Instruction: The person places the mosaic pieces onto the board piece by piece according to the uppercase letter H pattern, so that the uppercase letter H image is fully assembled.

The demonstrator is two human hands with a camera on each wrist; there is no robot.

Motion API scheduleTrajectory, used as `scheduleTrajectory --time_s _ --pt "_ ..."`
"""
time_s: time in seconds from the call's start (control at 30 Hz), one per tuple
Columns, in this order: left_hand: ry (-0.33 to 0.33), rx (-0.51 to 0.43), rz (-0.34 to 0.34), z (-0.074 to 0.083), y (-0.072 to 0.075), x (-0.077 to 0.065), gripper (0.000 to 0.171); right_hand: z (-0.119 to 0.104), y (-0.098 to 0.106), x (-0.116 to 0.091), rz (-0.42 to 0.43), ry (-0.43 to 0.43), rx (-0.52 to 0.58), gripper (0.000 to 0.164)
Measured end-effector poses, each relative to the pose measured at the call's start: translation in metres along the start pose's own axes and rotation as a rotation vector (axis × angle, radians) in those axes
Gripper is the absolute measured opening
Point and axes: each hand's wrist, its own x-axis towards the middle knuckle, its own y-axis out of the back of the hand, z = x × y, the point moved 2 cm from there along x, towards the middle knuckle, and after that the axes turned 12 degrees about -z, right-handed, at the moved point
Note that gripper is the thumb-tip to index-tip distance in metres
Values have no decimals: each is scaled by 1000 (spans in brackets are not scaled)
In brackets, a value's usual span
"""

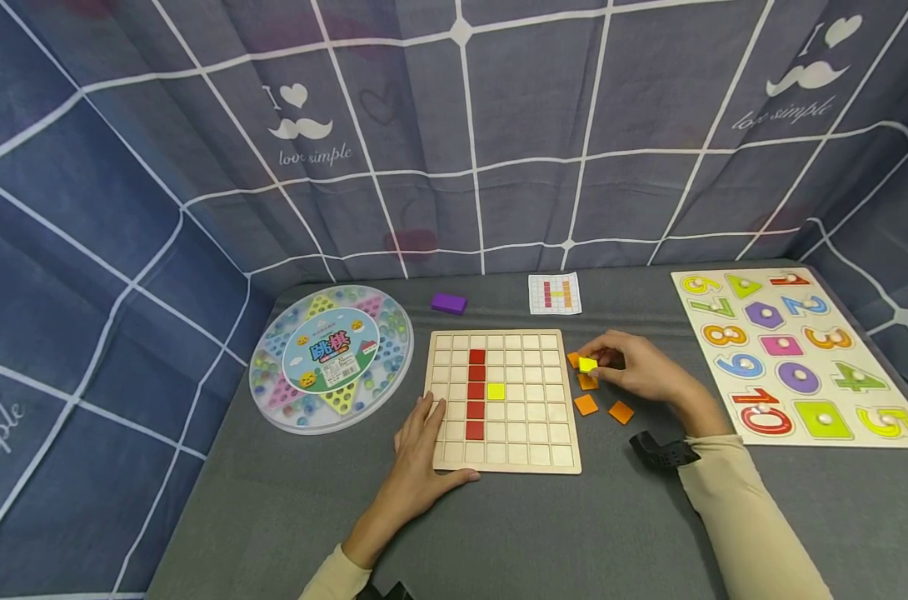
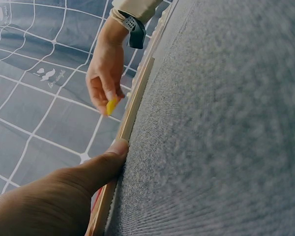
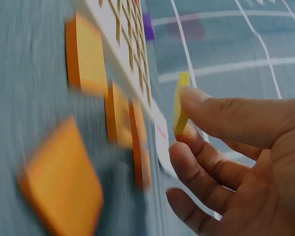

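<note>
A wooden grid board (image 1: 532,433) lies on the grey cloth, with a column of several red square tiles (image 1: 476,390) in it and one yellow tile (image 1: 496,391) beside that column. My left hand (image 1: 421,454) rests on the board's lower left corner, fingers on its left side and thumb along the front edge. Just off the board's right edge, my right hand (image 1: 634,367) pinches another yellow tile (image 3: 181,103) between thumb and fingers, raised above the cloth. Several orange tiles (image 1: 586,405) lie loose beneath and beside that hand.
Behind the board lie a purple block (image 1: 449,303) and a white pattern card (image 1: 555,293). A round Chinese checkers box (image 1: 331,358) sits at the left. On the right is a number and shape puzzle board (image 1: 791,358). A checked curtain (image 1: 454,133) hangs at the back.
</note>
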Motion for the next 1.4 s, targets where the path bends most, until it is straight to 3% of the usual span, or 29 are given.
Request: scheduleTrajectory --time_s 0.4,0.83,1.4 --pt "-1 3 1 1 1 1 110 -51 -50 35 63 55 13 27" --pt "-7 5 -2 1 1 3 110 -57 -73 47 103 107 -148 24" --pt "0 1 0 0 2 2 110 -58 -82 48 72 88 -142 23"
